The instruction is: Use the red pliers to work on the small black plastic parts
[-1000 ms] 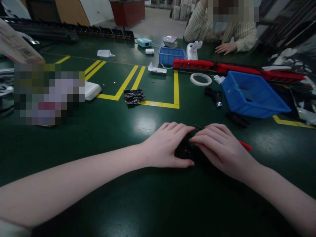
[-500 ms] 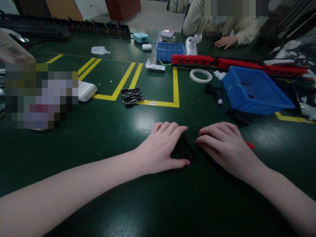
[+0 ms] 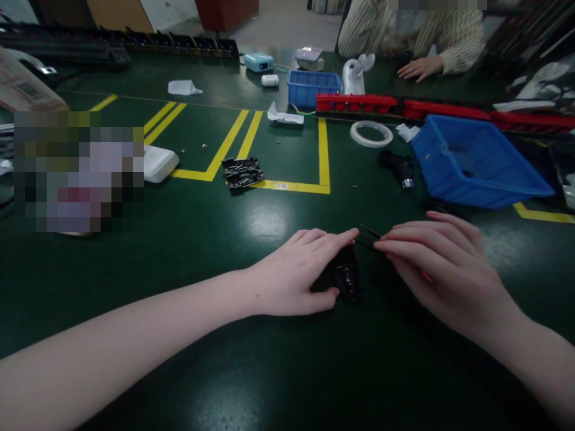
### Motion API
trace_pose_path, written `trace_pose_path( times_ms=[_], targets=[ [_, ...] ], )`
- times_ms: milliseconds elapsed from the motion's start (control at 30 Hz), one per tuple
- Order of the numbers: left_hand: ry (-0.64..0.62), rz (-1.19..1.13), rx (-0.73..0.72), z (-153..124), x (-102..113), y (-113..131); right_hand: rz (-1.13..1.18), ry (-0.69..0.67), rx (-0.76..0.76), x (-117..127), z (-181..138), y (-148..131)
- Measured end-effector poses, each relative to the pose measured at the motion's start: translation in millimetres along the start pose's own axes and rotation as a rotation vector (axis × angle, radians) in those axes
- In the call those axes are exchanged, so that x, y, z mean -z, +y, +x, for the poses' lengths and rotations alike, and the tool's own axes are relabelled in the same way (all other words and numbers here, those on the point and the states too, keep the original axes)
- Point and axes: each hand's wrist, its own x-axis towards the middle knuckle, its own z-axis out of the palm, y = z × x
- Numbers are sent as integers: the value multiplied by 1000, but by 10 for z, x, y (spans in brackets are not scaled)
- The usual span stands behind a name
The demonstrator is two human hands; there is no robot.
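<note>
My left hand [image 3: 299, 272] rests on the green table [image 3: 269, 371], with fingers and thumb closed around a small black part [image 3: 344, 278] that shows between them. My right hand [image 3: 442, 263] hovers just to the right of it, fingers stretched out and close together over a thin dark tool [image 3: 369, 233]. The tool's tip pokes out past the fingertips and a bit of its red handle shows beneath them. Whether the hand grips the tool is hidden.
A tilted blue bin [image 3: 471, 161] stands right of centre, with a black tool [image 3: 398, 164] and a tape ring [image 3: 371, 133] beside it. Further back are a small blue bin [image 3: 312, 87], red rails [image 3: 404, 108] and a black parts tray [image 3: 242, 172]. Another person's hand [image 3: 420, 69] lies at the far edge.
My right hand has slid right, off the black part, and its fingers have straightened. My left hand stays on the part, which is now more exposed.
</note>
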Motion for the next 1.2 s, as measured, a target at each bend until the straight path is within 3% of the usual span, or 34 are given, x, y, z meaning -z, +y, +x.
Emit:
trace_pose_path(
  times_ms=[100, 233, 500, 800, 933, 1200],
  targets=[
    [2, -13, -10, -1, 4, -1, -61, -7, -95, 70, -268, 149],
    [50, 3, 19, 5, 0, 0, -81, -126, -307, 58, -549, 281],
    [9, 96, -20, 7, -32, 29, -110, -151, -360, -27, -545, 152],
    [-58, 160, 8, 38, 9, 35, -94, -52, -220, 138, -615, 276],
    [-58, 148, -2, 35, 14, 8, -18, -31, -94, 188, -612, 190],
    [-92, 119, -82, 47, 33, -1, 33, 2, 1, 90, -623, 15]
  ],
)
